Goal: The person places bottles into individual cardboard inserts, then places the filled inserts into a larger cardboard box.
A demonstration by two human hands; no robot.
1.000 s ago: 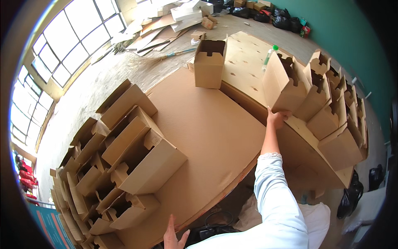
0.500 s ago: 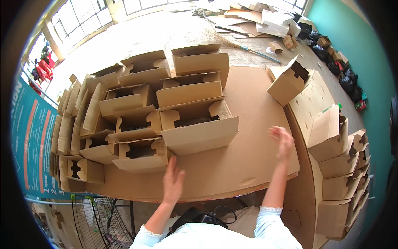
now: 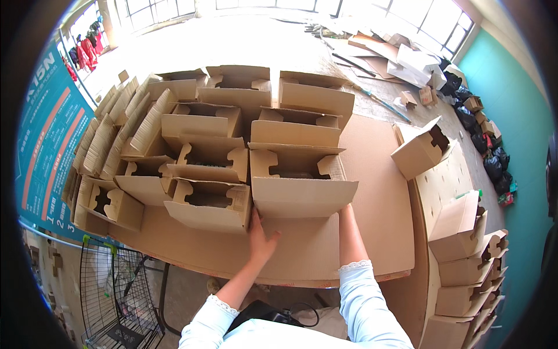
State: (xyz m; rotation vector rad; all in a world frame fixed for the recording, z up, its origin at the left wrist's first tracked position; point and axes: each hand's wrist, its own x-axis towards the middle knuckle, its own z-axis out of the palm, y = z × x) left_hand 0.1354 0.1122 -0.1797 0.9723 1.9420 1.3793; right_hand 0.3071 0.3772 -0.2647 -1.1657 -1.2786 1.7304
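Observation:
An open cardboard box (image 3: pixel 305 196) stands at the right front of the packed group, its wide front flap folded outward. My left hand (image 3: pixel 263 243) is open at that box's lower left corner, thumb spread away from the fingers. Its fingertips reach the gap beside a smaller open box (image 3: pixel 210 216). My right hand (image 3: pixel 346 214) is against the large box's right side, below the flap; its fingers are hidden by the box. Directly behind stands another open box (image 3: pixel 297 134). Dark contents show dimly inside the large box, too unclear to name.
A cardboard sheet (image 3: pixel 378 232) covers the table. One open box (image 3: pixel 419 152) sits tilted at its right, near a wooden board (image 3: pixel 444 174) and a column of boxes (image 3: pixel 453 299). A wire cart (image 3: pixel 119 291) stands front left, beside a blue banner (image 3: pixel 43 157). Black bags line the green wall.
My right hand has moved left and forward from above the bare cardboard to the large box's right side. My left hand stays by its lower left corner. The view has shifted.

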